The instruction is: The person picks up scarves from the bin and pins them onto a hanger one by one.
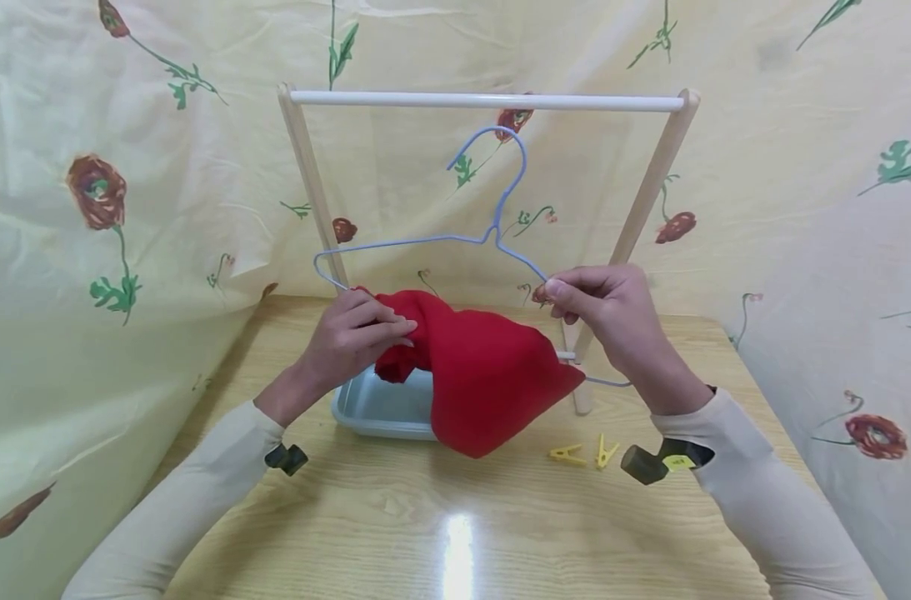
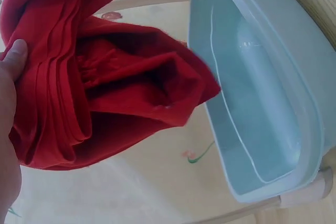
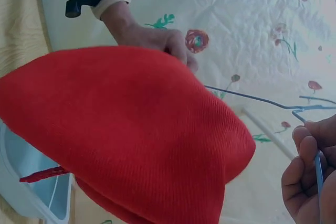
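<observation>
My right hand pinches the right shoulder of a blue wire hanger, whose hook points up below the rack's bar. A red cloth, ribbed in the right wrist view, hangs across the hanger's lower part. At the hanger's left end my left hand grips the bunched cloth; the left wrist view shows the thumb pressing on its gathered folds. The cloth hides most of the hanger's bottom wire. What kind of garment it is cannot be made out.
Behind the hands stands a wooden rack with a white top bar. A light blue plastic basin sits on the wooden table under the cloth. Two yellow clothespins lie right of it. A flowered sheet surrounds the table.
</observation>
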A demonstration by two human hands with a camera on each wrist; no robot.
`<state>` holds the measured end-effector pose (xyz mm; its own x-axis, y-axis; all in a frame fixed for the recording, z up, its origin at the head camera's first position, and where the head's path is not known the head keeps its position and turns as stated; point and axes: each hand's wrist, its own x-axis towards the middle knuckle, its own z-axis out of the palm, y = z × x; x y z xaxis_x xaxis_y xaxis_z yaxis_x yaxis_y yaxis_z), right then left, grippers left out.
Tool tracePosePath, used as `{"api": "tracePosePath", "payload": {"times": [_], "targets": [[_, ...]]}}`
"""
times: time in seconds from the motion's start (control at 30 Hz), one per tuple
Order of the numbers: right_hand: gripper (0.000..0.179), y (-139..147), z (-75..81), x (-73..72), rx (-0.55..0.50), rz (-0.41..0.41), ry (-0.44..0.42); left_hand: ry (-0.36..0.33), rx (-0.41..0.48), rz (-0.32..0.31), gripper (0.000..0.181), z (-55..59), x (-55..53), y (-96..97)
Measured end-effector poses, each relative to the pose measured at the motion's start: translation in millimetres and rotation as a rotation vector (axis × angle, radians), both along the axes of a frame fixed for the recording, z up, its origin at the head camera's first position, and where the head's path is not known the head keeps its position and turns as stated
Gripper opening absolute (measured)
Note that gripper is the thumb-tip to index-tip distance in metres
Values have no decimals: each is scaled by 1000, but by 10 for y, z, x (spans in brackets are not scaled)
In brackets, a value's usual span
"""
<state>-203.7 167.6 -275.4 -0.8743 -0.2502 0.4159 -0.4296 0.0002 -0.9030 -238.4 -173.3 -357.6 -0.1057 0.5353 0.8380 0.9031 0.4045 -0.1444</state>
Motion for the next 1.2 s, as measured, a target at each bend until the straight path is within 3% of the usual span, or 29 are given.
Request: {"api": "tracePosePath", "payload": {"times": [0.1, 0.23, 0.33, 0.43, 0.53, 0.63, 0.73, 0.87, 0.93, 1.03, 1.2], "targets": [[15, 8, 4, 7, -18, 15, 1, -21, 15, 2, 27, 7, 7, 15], [21, -2, -7, 27, -16, 44, 16, -132, 54, 12, 32, -15, -23, 35], [23, -9, -20, 34, -3, 52, 26, -186, 83, 38, 25, -65, -50, 46], [24, -1, -30, 36, 0, 57, 19, -216, 137, 89, 19, -100, -47, 68], [22, 9, -30, 37, 2, 57, 16, -276, 229, 178, 23, -111, -10, 99], [25, 15, -28, 31, 3, 57, 21, -398, 352, 289, 40, -121, 35, 143], [29, 21, -28, 27, 2, 60, 20, -604, 471, 392, 59, -142, 78, 187], [21, 30, -38, 20, 2, 59, 19, -953, 582, 423, 75, -160, 131, 217], [18, 33, -46, 13, 3, 54, 20, -1081, 604, 416, 77, -155, 152, 220], [15, 37, -56, 4, 6, 46, 22, -1167, 593, 418, 79, -133, 166, 217], [27, 53, -61, 0, 15, 45, 14, -1228, 577, 399, 82, -111, 163, 210]]}}
